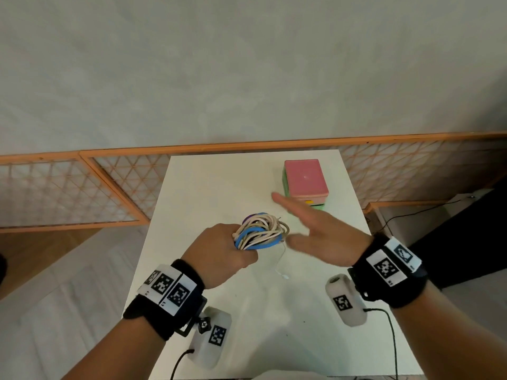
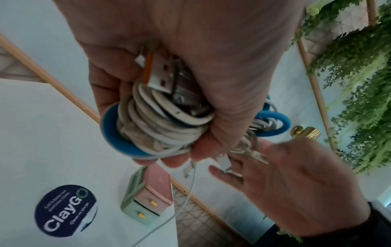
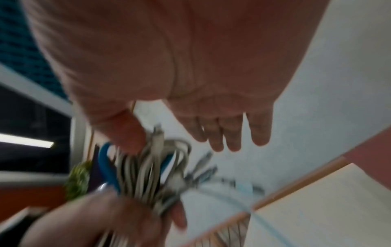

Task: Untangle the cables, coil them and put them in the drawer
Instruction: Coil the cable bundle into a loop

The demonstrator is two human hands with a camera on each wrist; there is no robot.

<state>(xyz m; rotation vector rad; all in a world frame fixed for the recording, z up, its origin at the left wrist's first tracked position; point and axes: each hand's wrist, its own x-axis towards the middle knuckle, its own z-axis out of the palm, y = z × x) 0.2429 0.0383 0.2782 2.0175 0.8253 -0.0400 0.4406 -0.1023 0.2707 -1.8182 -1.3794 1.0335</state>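
We grip the bundle of cables (image 1: pixel 260 233) in our left hand (image 1: pixel 219 256), held above the table (image 1: pixel 208 187), nearer us than the drawer box (image 1: pixel 306 185). Our right hand (image 1: pixel 323 237) hovers beside the box, fingers straight, holding nothing.

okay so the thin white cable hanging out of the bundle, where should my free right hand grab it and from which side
Pinch the loose white cable just below the cable bundle that the left hand grips, coming from the right, where the open right hand already is. It hangs free there, with its plug end trailing down toward the table.
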